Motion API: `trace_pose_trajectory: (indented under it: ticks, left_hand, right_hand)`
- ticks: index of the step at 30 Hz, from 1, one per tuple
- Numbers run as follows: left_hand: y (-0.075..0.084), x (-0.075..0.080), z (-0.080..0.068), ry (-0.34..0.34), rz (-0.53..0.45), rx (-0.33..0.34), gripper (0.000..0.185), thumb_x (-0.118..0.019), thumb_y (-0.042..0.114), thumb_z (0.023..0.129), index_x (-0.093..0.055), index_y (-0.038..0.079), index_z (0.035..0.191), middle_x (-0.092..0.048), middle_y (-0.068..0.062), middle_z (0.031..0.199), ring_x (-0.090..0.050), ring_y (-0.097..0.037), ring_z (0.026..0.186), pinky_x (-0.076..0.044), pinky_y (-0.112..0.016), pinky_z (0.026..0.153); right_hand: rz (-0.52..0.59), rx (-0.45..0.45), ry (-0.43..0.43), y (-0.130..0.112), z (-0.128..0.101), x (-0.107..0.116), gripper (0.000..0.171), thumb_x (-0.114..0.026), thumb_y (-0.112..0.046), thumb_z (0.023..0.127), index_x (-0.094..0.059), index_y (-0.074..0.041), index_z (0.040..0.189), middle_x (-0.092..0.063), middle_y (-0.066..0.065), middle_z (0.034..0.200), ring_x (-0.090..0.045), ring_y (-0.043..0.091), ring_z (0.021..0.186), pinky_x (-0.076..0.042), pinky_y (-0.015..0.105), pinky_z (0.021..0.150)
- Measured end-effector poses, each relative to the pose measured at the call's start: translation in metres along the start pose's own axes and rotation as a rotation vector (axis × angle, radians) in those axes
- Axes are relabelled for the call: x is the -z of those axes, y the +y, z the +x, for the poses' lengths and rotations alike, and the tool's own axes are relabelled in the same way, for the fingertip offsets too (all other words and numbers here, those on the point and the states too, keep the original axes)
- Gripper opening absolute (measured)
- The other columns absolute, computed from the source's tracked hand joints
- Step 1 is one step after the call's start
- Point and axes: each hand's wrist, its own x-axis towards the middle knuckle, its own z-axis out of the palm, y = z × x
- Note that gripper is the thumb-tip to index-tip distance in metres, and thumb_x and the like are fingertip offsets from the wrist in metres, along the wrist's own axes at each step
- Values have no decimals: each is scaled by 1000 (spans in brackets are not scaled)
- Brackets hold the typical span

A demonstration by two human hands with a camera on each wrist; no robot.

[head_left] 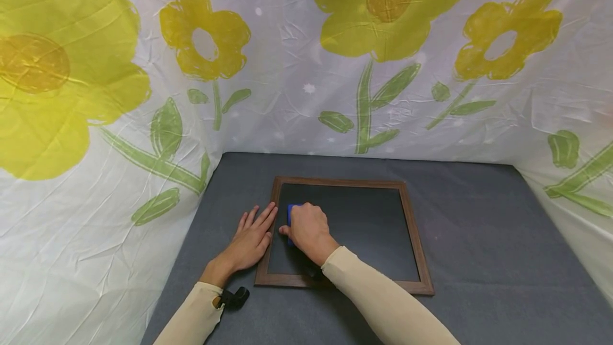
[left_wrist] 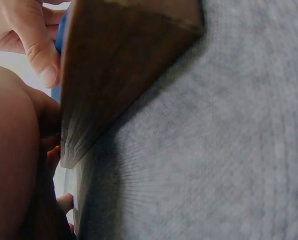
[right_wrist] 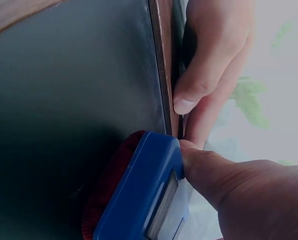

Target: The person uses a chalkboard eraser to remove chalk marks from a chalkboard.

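A small blackboard point(head_left: 369, 228) with a brown wooden frame point(head_left: 415, 228) lies on the grey cloth. My right hand point(head_left: 310, 230) grips a blue board eraser point(right_wrist: 143, 195) by its body, near the board's left side. The eraser's dark red felt point(right_wrist: 108, 192) faces the black surface, and the right thumb point(right_wrist: 206, 167) presses along the blue side. My left hand point(head_left: 248, 241) rests at the left edge of the frame with its fingers stretched out, fingertips on the wood. In the right wrist view, the left thumb point(right_wrist: 191, 95) touches the frame's edge.
Grey cloth point(head_left: 479, 238) covers the table around the board. A white curtain point(head_left: 282, 95) printed with yellow flowers hangs behind and at both sides. A black wrist strap piece point(head_left: 234, 298) sticks out beside the left sleeve point(head_left: 193, 313).
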Motion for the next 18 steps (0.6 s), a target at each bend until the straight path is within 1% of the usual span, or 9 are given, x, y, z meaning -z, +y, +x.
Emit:
trace_pose_trajectory:
  ticks: [3,7,13,18]
  left_hand:
    - [4,3,0,-10,22,8,64,-50,14,112,-33,7,173,-25,-11,183,-17,-56,165,-9,-78,127]
    - [5,4,0,-25,46,22,65,-51,14,112,-30,8,174,-23,-8,184,-16,-54,167,-8,-76,129]
    - [6,4,1,-27,41,20,66,-51,14,112,-30,8,174,-23,-9,184,-15,-54,167,-8,-76,129]
    - [6,5,0,-24,38,15,65,-50,14,112,-31,7,174,-24,-10,183,-16,-54,166,-8,-76,129]
  right_hand:
    - [38,0,-7,1,0,0,54,-81,-62,92,-85,-7,92,-77,9,77,-70,22,55,-55,32,46]
    - [72,-12,-16,3,-1,1,54,-82,-60,92,-85,-6,96,-79,10,81,-72,25,60,-59,34,51]
    - [95,-27,-31,4,-1,2,57,-83,-60,92,-85,-4,103,-80,11,87,-75,27,66,-63,38,56]
    - [107,-24,-19,8,-3,3,57,-84,-58,92,-84,-3,102,-79,12,85,-75,28,66,-63,38,57]
